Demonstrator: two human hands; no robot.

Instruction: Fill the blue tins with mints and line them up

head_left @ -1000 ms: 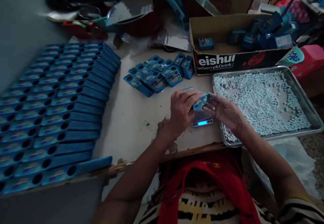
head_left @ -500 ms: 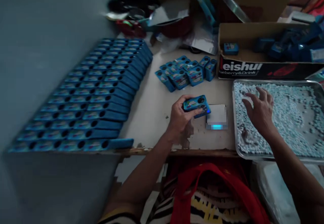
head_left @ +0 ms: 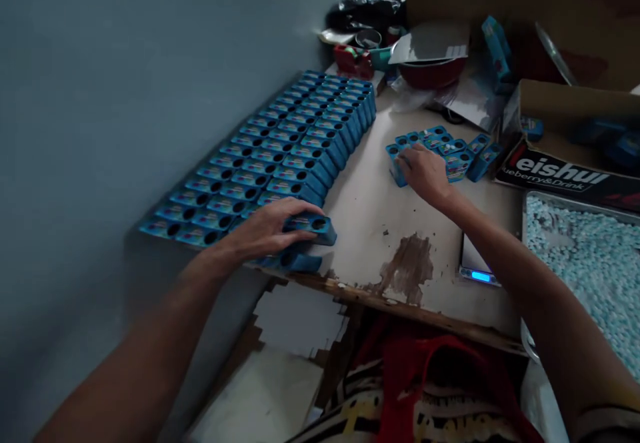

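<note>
My left hand (head_left: 273, 229) grips a blue box (head_left: 320, 225) with a round dark hole at the front end of the stacked rows of like boxes (head_left: 250, 163) on the table's left. Another blue box (head_left: 300, 261) lies just below it at the table edge. Farther back, my right hand (head_left: 423, 169) has its fingers closed on a blue box (head_left: 397, 166) at the left of a loose group of boxes (head_left: 457, 163). Its fingertips are partly hidden.
A small scale (head_left: 480, 266) with a lit display lies partly under my right forearm. To the right is a metal tray (head_left: 525, 229) of pale blue and white pieces, behind it a cardboard box (head_left: 560, 166). A red bowl (head_left: 433, 73) and black plastic stand at the back.
My left hand has carried its blue box left to the rows. My right hand has left the tray and closed on a box in the loose group. The view has turned left.
</note>
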